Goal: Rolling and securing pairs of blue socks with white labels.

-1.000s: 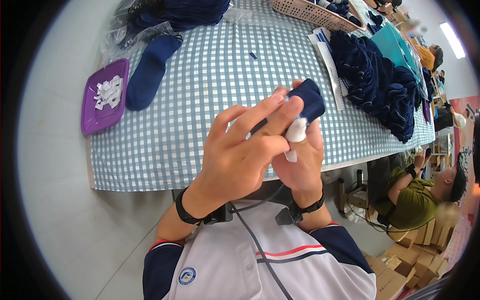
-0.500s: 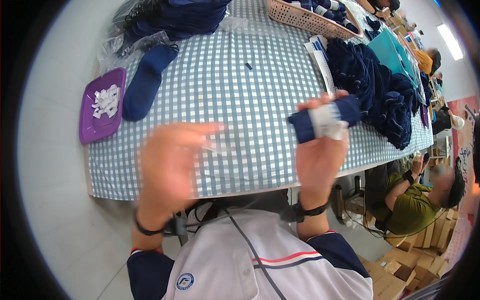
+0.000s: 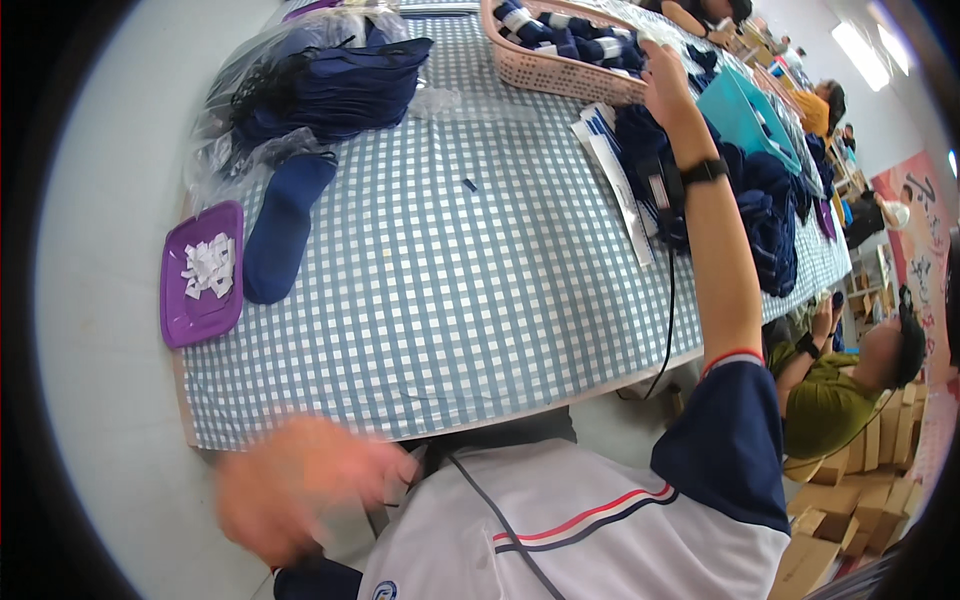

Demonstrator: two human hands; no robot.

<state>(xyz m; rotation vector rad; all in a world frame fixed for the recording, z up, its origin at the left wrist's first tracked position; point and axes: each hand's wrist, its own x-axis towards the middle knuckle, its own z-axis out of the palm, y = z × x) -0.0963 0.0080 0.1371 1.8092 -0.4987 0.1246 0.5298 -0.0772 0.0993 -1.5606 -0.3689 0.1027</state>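
Your counter (image 3: 430, 300), under its checked cloth, carries everything with a bare middle, probably to give your hands working room. On its right, the tumbled heap of navy socks (image 3: 775, 240) sits beside and beneath your forearm, likely for easy reach. Far left, the neater sock pile (image 3: 350, 90) lies with clear plastic (image 3: 270, 152) around it, perhaps to keep it in order. The pink basket (image 3: 560, 78) stands on the far side of the counter, its raised walls likely there to keep the rolled socks (image 3: 605, 48) together.

Your purple tray (image 3: 190, 325) sits by the left edge; its rim should stop light slips straying. Just beside it, one loose sock (image 3: 280, 225) lies flat, its long axis running from far right to near left, the broad rounded end toward you and the narrower, dark-looped end away.

Your right hand (image 3: 668, 75) is at the basket's right end, by the rolls; you cannot tell from here whether its grip is closed on anything. Your left hand (image 3: 300, 485) is blurred by the near edge, its grip unreadable too.

The rolled socks lie in the basket at mixed angles, pale bands around them; which end points where is not clear. Smallest are the white slips (image 3: 208, 265) inside the tray.
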